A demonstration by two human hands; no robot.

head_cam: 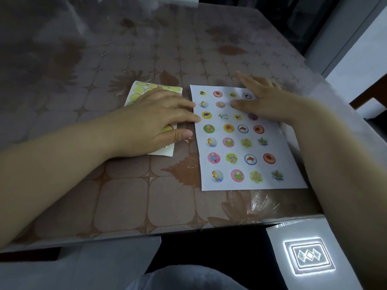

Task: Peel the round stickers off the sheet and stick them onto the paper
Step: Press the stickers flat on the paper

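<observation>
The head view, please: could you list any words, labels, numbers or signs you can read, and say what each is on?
No readable words or numbers.
Round stickers on the white paper: cartoon pictures only; any lettering is too small to tell.
Sticker sheet under the left hand: blank yellow-green circles, no text.
Lit panel at lower right: a diamond emblem, no letters.

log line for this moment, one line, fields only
left hand: flat on sticker sheet | right hand: flat on paper, upper right | stickers: rows fill paper | held: nothing visible
</observation>
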